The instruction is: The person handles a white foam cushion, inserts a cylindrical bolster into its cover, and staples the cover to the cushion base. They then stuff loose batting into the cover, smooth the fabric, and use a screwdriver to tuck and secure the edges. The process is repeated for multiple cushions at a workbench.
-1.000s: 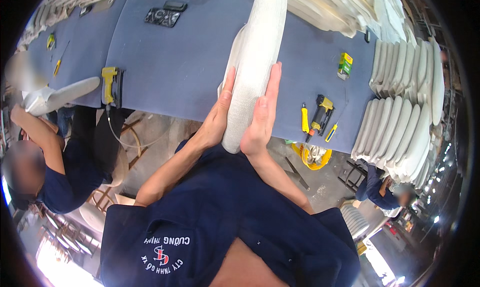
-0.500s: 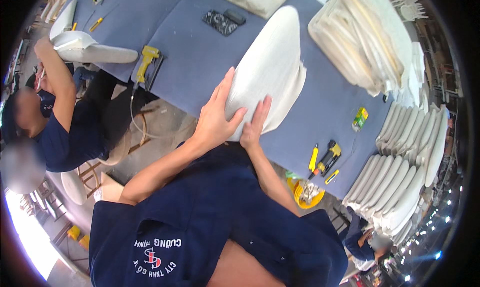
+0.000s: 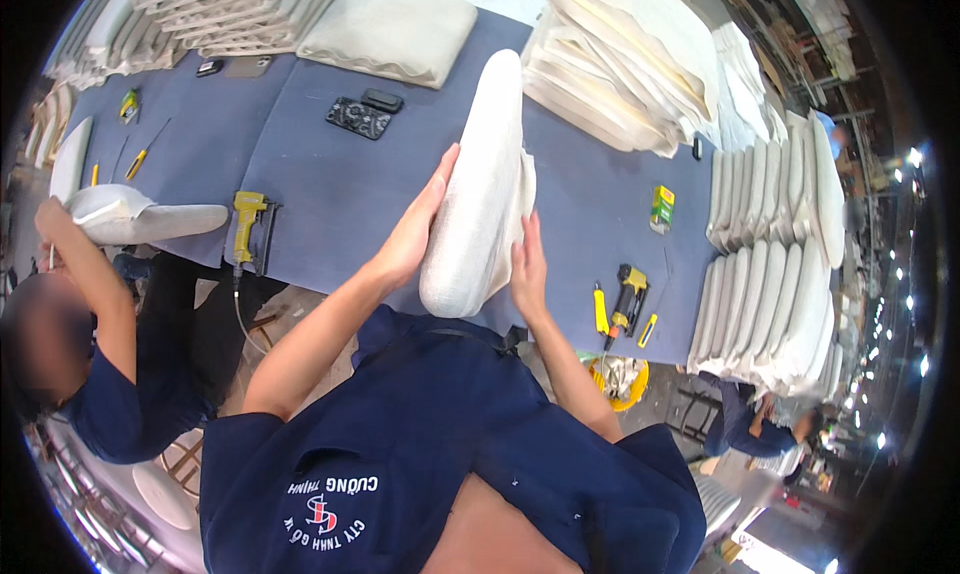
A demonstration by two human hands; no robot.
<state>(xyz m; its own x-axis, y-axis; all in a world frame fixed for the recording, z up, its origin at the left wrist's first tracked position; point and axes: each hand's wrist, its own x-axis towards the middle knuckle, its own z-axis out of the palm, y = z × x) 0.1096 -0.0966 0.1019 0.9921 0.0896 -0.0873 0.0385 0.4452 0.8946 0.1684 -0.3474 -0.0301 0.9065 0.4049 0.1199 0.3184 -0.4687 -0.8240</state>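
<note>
The white seat cushion [image 3: 482, 189] now stands more upright on its edge than half a second ago, its lower end at the near edge of the blue felt-covered counter [image 3: 330, 189]. It is long, rounded, coarse-woven. The left hand [image 3: 415, 232] presses its side with fingers together and flat; the right hand [image 3: 527, 269] props it at 3 o'clock, fingers slightly apart. Bare felt lies open at 9 o'clock, up to a yellow stapler [image 3: 245, 224]. Stacked white cushions [image 3: 630, 64] crowd 1 o'clock.

Cushion [image 3: 482, 189]: showing cream-white, plain weave. Table [image 3: 330, 189]: wearing slate-blue cover. Staple gun [image 3: 247, 224]: showing yellow and black. Stacked cushions [image 3: 765, 274]: appearing white. Apron [image 3: 420, 444]: showing navy.
</note>
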